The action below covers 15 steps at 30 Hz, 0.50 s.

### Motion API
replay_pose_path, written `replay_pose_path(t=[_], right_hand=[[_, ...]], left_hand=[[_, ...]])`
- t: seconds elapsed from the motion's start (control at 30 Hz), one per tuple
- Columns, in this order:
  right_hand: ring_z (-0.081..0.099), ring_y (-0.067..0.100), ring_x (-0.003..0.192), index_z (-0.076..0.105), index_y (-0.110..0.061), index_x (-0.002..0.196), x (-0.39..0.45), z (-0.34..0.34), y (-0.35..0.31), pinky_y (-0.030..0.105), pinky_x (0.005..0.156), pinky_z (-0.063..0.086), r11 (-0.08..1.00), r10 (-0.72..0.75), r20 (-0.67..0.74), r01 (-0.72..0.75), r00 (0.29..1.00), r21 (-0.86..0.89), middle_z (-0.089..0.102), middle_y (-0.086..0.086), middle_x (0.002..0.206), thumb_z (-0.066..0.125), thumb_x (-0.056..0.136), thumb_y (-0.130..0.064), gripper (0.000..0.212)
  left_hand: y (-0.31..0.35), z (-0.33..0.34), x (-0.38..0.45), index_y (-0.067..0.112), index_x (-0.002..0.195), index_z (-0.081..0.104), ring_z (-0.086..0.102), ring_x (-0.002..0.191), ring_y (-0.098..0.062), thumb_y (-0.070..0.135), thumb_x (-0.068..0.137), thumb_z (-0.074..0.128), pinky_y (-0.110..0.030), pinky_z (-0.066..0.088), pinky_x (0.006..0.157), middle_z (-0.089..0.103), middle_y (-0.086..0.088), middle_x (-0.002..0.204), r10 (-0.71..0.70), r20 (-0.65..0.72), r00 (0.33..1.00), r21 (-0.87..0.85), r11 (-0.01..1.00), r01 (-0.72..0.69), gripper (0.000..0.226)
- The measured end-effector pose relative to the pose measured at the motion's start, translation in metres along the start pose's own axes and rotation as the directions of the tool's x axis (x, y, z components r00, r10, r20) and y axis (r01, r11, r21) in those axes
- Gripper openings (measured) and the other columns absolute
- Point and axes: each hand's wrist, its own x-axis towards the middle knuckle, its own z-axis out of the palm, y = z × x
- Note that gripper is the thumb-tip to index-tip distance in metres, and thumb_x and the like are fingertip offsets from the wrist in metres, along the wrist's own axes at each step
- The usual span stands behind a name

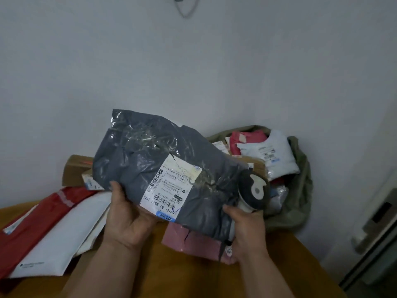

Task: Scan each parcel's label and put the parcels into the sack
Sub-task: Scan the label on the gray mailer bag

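Left hand (126,220) grips the grey parcel (150,160), right hand (247,229) clutches its corner plus the scanner (254,192) — best flatten that label (171,188), aim squarely at the barcode

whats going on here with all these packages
A person is sorting parcels at a wooden table. The left hand holds up a grey parcel, label facing them; the right hand grips a handheld scanner against its edge. A green sack behind already holds several parcels; more lie on the table.
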Motion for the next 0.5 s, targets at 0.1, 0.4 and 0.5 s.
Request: replay_pose_path(t=[0.1,0.4,0.5], right_hand=[[0.067,0.026,0.109,0.055,-0.024,0.131,0.025,-0.005,-0.023,0.048,0.098,0.054,0.96,-0.237,-0.04,0.228,0.971,-0.165,0.07,0.005,0.118,0.074,0.078,0.014,0.068],[0.056,0.016,0.119,0.041,-0.021,0.149,0.102,-0.008,-0.079,0.028,0.103,0.04,0.817,-0.492,-0.114,0.412,0.863,-0.404,0.059,0.001,0.133,0.074,0.084,-0.002,0.075],[0.059,0.021,0.122,0.047,-0.015,0.145,0.136,-0.008,-0.101,0.036,0.109,0.046,0.781,-0.549,-0.115,0.458,0.828,-0.425,0.062,0.006,0.134,0.074,0.082,0.001,0.07]], left_hand=[[-0.019,0.01,0.023,0.015,0.129,0.067,0.063,0.116,-0.043,0.052,0.075,0.072,-0.067,0.045,0.095,0.067,-0.018,0.128,-0.032,-0.026,0.999,0.049,0.998,0.033,0.065],[-0.064,0.045,0.111,0.003,0.132,0.06,0.067,0.109,-0.038,0.018,0.082,0.062,-0.061,0.058,0.075,0.069,-0.021,0.122,-0.121,-0.077,0.99,0.115,0.985,0.129,0.052],[-0.083,0.059,0.141,0.004,0.125,0.063,0.07,0.105,-0.038,0.021,0.084,0.061,-0.061,0.052,0.083,0.07,-0.02,0.121,-0.136,-0.037,0.99,0.102,0.985,0.139,0.045]])
